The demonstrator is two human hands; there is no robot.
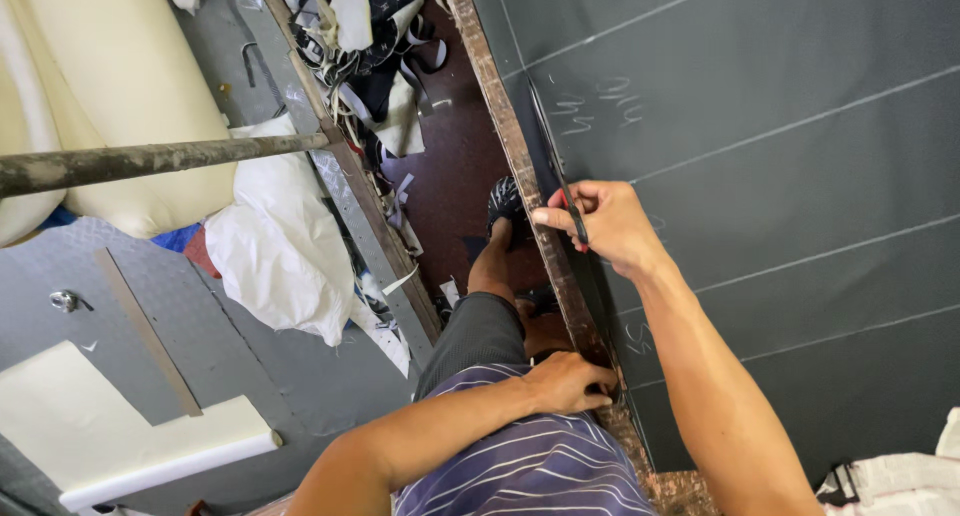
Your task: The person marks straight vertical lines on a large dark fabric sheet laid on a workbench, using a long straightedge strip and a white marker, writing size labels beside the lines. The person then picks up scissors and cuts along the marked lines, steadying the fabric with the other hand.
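Striped shirt (530, 471) fills the near edge, by the table edge (560, 276). Dark fabric (780, 176), chalk-lined, is spread beyond that edge. Scissors (556, 171) are gripped in the right hand (600, 226) at the edge; the left hand (565, 381) is pressed closed on fabric there. Most chalk lines appear uncut.

Dark sheet (780, 176) on counter: matt grey-green cloth-like material, smooth, faint white chalk lines. Counter edge (520, 166): worn wood, rough, chipped, reddish-brown. Scissors (555, 166) in right hand (600, 226): dark metal blades, dull sheen, red handle. Pole (150, 161): rusty, pitted metal. Floor plate (230, 316): grey metal, raised tread pattern. Cushions (120, 76): cream, smooth, slightly glossy leather-like cover. White sacks (280, 246): woven plastic, crinkled. Shirt (520, 466): striped soft cloth.
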